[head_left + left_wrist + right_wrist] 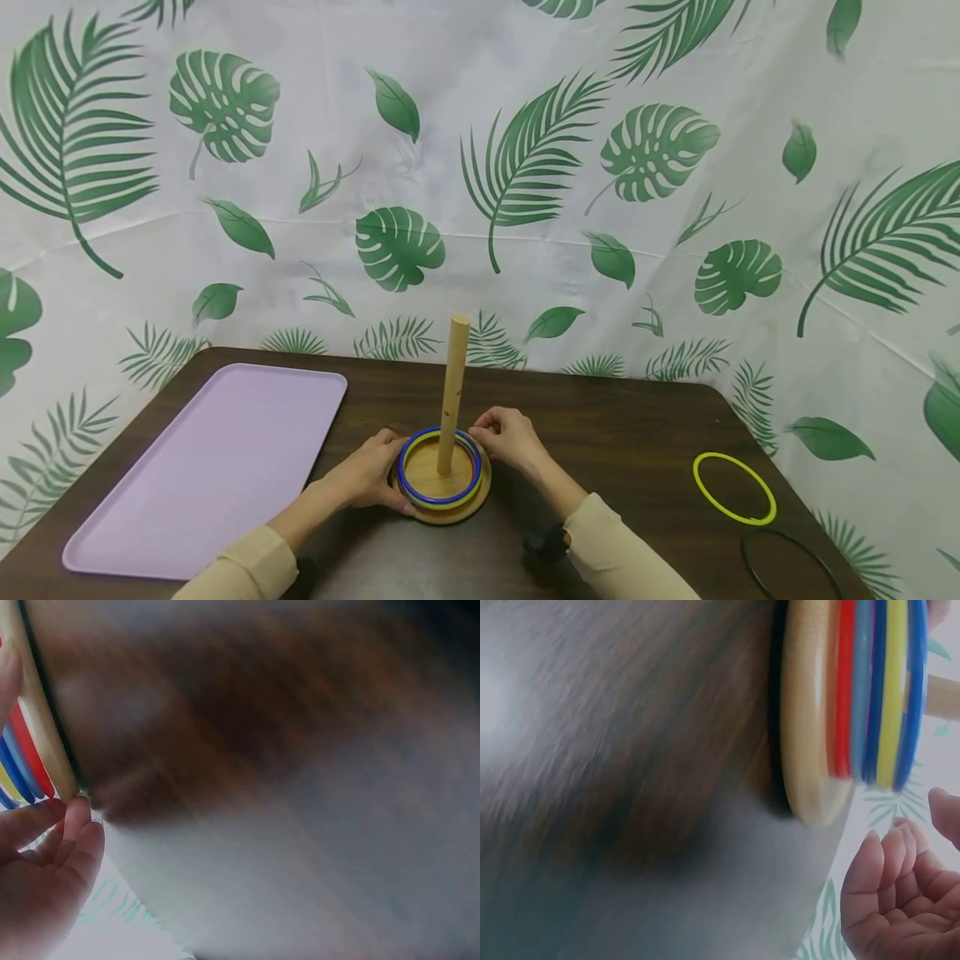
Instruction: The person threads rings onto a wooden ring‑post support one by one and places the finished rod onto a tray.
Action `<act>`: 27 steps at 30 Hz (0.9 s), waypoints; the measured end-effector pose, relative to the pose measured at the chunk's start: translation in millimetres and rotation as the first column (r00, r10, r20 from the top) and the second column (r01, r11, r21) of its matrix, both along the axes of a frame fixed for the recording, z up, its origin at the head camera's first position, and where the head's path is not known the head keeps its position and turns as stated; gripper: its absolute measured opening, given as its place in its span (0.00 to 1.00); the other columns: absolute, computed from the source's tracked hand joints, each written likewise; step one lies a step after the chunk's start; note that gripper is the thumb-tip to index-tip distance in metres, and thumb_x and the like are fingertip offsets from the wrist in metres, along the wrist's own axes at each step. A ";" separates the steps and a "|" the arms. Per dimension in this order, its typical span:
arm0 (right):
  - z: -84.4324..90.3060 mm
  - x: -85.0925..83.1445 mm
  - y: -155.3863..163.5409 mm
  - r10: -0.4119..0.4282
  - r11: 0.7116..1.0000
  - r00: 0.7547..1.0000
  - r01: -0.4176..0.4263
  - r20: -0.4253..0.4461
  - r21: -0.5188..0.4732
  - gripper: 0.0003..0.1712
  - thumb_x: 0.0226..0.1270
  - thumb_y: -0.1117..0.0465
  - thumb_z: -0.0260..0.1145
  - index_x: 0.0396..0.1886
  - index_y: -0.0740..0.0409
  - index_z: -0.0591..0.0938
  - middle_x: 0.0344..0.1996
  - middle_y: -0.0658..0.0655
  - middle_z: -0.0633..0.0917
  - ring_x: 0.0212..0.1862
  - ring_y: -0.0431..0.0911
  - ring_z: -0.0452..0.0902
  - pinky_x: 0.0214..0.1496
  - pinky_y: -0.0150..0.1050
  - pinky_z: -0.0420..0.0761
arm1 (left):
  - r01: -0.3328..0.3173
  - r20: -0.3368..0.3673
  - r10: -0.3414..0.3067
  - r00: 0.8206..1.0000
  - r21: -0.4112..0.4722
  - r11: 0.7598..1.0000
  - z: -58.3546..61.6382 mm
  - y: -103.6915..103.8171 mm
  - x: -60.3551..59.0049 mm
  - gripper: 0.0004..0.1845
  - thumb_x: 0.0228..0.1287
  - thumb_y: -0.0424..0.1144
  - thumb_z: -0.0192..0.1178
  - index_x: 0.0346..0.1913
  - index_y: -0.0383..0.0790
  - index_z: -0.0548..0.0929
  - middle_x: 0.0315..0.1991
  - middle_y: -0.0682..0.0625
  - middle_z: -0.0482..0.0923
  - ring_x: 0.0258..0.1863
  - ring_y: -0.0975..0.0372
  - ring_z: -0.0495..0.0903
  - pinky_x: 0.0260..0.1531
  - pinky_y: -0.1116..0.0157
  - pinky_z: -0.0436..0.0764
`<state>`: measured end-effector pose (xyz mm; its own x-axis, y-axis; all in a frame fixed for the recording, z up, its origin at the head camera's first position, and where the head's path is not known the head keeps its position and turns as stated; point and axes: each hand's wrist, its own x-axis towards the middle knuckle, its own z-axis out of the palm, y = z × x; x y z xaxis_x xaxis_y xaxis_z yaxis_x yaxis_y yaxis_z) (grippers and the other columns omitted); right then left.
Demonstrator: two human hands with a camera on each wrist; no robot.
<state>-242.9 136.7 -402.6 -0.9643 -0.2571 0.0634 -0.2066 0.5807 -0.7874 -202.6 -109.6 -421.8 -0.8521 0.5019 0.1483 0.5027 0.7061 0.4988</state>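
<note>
Nearest the viewer, two cream sleeves are reaching forward over the dark wooden table (645, 433), and both hands are sitting at a round wooden base (450, 510) near its front centre. The left hand (367, 477) is resting against the base's left rim, its fingers curling loosely at the edge; the left wrist view is showing fingertips (75, 814) just meeting the pale wooden rim, though whether they are truly gripping it I cannot tell. The right hand (508, 437) is hovering at the far right of the base, fingers bent and close to the stacked rings (438, 492), and in the right wrist view its fingers (889, 885) are standing slightly apart from the wood, holding nothing. The rings, blue uppermost with yellow and red beneath, are lying flat around an upright peg (453, 392) whose long axis is running straight up between the two hands, so each hand is flanking the stack from its own side, about equally near. Further right, well apart, a loose yellow ring (734, 488) and a black ring (791, 567) are lying on the table. To the left a lilac tray (202, 475) is stretching away, and behind everything a leaf-printed cloth (525, 167) is hanging.
</note>
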 end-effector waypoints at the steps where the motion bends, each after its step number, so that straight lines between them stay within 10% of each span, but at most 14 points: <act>1: 0.4 0.3 3.3 -0.006 1.000 1.000 0.006 0.001 -0.011 0.08 0.61 0.61 0.67 0.33 0.64 0.82 0.21 0.53 0.80 0.24 0.42 0.77 0.26 0.35 0.81 | 0.000 -0.001 0.000 1.000 -0.001 1.000 -0.1 0.1 0.0 0.50 0.29 0.53 0.79 0.57 0.26 0.73 0.47 0.41 0.72 0.49 0.48 0.73 0.50 0.49 0.75; 27: 10.7 28.5 210.7 -0.375 0.923 0.925 0.379 -0.067 0.060 0.16 0.67 0.63 0.60 0.46 0.73 0.77 0.32 0.64 0.81 0.28 0.42 0.77 0.32 0.35 0.80 | -0.007 0.024 0.007 1.000 -0.006 1.000 0.5 0.9 0.5 0.49 0.30 0.53 0.79 0.57 0.28 0.73 0.48 0.40 0.72 0.50 0.47 0.72 0.51 0.49 0.74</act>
